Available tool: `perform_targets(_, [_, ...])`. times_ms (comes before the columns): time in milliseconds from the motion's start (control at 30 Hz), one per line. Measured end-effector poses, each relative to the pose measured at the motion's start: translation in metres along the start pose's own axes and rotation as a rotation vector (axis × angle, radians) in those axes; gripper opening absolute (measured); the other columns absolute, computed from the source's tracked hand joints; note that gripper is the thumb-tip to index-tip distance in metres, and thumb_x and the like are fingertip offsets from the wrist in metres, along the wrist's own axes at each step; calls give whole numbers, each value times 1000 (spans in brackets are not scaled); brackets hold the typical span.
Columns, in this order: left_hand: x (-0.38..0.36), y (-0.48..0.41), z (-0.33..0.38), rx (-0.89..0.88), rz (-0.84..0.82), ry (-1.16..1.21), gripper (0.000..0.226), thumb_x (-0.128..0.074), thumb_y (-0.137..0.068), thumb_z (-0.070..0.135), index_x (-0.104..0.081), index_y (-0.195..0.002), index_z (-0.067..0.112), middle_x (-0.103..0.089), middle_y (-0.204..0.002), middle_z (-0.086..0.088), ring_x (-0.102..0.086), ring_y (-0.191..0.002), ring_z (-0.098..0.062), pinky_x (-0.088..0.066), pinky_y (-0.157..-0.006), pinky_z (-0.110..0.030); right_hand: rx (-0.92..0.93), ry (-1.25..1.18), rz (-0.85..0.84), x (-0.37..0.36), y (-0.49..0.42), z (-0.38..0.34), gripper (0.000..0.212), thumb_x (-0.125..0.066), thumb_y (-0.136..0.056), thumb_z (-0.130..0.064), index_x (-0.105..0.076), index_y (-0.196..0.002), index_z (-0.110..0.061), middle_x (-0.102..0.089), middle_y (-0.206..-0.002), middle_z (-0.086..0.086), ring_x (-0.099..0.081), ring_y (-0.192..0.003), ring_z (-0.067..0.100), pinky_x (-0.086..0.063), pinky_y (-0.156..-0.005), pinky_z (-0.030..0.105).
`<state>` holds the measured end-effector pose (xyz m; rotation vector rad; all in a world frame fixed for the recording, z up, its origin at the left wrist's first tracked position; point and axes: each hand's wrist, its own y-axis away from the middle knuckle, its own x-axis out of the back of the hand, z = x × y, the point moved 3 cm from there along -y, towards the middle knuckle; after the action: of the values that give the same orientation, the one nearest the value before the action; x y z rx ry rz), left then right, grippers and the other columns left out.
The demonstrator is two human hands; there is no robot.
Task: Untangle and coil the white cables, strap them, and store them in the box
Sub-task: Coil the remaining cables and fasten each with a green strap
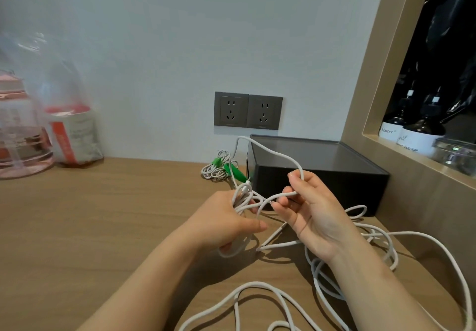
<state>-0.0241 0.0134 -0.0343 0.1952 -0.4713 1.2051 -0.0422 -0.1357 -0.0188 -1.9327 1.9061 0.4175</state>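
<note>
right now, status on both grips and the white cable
Left grip holds white cable coils. Right grip pinches a strand. Slack tangled over desk, in front of box.

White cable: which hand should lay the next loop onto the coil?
Probably right: the right hand pinches the free loop and slack lies on its side; the left hand grips the coil.

The bench [103, 214] lies open on the left (a jug [20, 137] stands far back). Loose cable loops [253, 283] and the box [322, 173] crowd the right.
</note>
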Motion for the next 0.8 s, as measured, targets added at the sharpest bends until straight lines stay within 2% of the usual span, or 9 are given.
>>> perform_targets(33, [1, 1, 1, -6, -4, 21, 10, -71, -81, 21, -62, -82, 18, -60, -62, 11, -55, -56, 1, -43, -58, -17, 1, -6, -4, -1, 0, 0, 6, -51, -91, -10, -56, -87, -9, -56, -57, 8, -59, -50, 15, -55, -48, 26])
perform_targets(100, [2, 1, 1, -1, 4, 59, 15, -65, -87, 20, -59, -73, 19, -51, -44, 16, -46, -39, 4, -37, -51, -17, 0, -12, -4, -1, 0, 0, 7, -50, -91, -9, -56, -86, -9, -57, -57, 8, -59, -51, 15, -56, -49, 27])
perform_targets(167, [2, 1, 2, 4, 30, 67, 19, -61, -90, 20, -59, -71, 22, -49, -39, 16, -44, -36, 3, -37, -51, -19, -2, -13, 0, -1, -1, 0, 8, -50, -91, -9, -56, -86, -9, -58, -58, 8, -60, -52, 15, -56, -50, 28])
perform_targets(300, [-2, 2, 7, -24, 20, 50, 13, -56, -92, 24, -61, -80, 25, -59, -69, 10, -54, -67, -2, -43, -64, -17, 23, -19, 41, 2, -2, 0, 8, -50, -92, -9, -56, -87, -9, -59, -58, 7, -60, -51, 14, -56, -51, 27])
perform_targets(367, [-3, 2, 6, -4, 11, 60, 13, -53, -94, 26, -61, -83, 25, -64, -81, 3, -60, -80, -12, -48, -73, -24, 50, -32, 82, 5, -2, -3, 10, -49, -92, -9, -56, -85, -11, -59, -58, 4, -58, -51, 12, -55, -50, 25])
perform_targets(433, [-3, 2, 4, 27, -21, 137, 15, -50, -96, 25, -59, -84, 21, -67, -78, -3, -65, -81, -21, -54, -79, -36, 70, -86, 121, 8, -3, -6, 14, -49, -92, -10, -56, -81, -13, -59, -59, 1, -52, -51, 9, -48, -46, 20])
perform_targets(500, [-6, 3, 3, 75, -61, 305, 17, -47, -97, 25, -53, -84, 16, -61, -64, -4, -63, -62, -20, -57, -65, -37, 81, -172, 145, 11, -4, -9, 16, -48, -92, -11, -55, -78, -14, -58, -59, 0, -45, -48, 7, -38, -40, 16])
perform_targets(600, [-3, 2, 3, 107, 2, 406, 22, -46, -97, 28, -48, -80, 14, -47, -49, 2, -44, -42, -12, -46, -44, -26, 98, -279, 166, 13, -5, -10, 16, -48, -92, -12, -54, -77, -14, -56, -59, 0, -42, -46, 6, -34, -38, 15])
perform_targets(800, [1, -3, 7, 133, 201, 707, 21, -46, -98, 24, -45, -81, 12, -35, -41, 7, -29, -32, -7, -30, -33, -18, 132, -415, 230, 21, -7, -13, 15, -48, -93, -18, -55, -80, -14, -54, -61, -3, -42, -47, 6, -36, -41, 15])
